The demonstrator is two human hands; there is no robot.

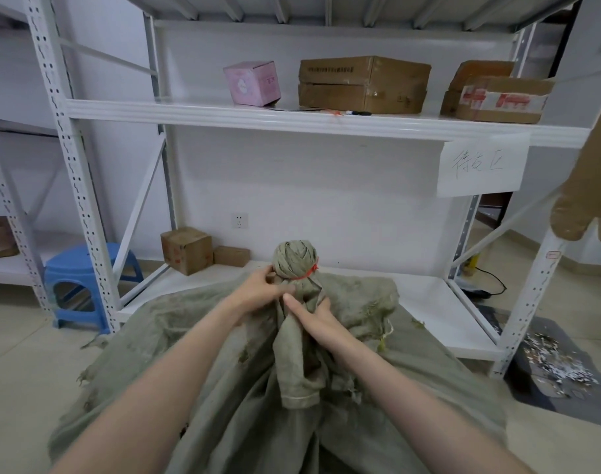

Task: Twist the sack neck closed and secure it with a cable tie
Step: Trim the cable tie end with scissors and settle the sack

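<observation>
A person kneels or stands over a grey-green sack (189, 323) that lies slumped on the tiled floor, just in front of the bottom shelf of a white metal rack (292, 119). The sack's neck (294, 258) is gathered and twisted into a tight bunched knob that stands upright above the hands. A red cable tie (305, 274) circles the neck right under that knob, its tail sticking out on the right side.

The left hand (261, 289) grips the neck just beneath the tie, fingers curled in against the cloth. The right hand (314, 318) holds the twisted cloth a little lower, fingers wrapped round its far side and the thumb (292, 302) lying straight along the front, its tip touching the left hand. A loose fold of sack hangs down between the two forearms.

On the middle shelf sit a pink box (253, 83), two stacked cardboard boxes (364, 84) and more taped cartons (497, 95) to the right. A handwritten paper sign (481, 169) hangs from the shelf edge. A blue stool (83, 278) stands beside the rack on the left, and a small brown box (186, 249) rests on the bottom shelf
</observation>
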